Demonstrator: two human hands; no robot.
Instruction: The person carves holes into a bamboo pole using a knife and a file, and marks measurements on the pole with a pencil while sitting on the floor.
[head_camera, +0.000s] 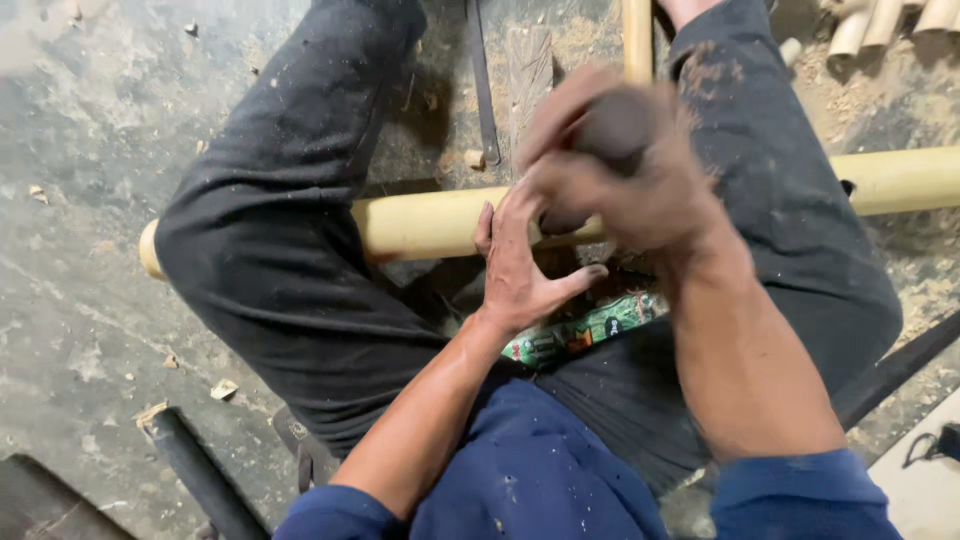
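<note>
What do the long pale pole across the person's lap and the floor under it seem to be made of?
The pole looks like bamboo: pale yellow, round, smooth with a slight sheen, and the cut tubes at top right look hollow. The floor seems to be bare concrete, grey, rough and mottled, strewn with sawdust and chips.

Counts: 2 hands, left hand (520, 270) at centre, right hand (615, 160) approx 1 o'clock, blurred. 1 long bamboo pole (430, 222) across the middle. 1 upright bamboo stick (637, 35) at 12. Approx 4 cut bamboo pieces (885, 25) at 2, partly cropped. 1 dark pipe (200, 480) at 7.
</note>
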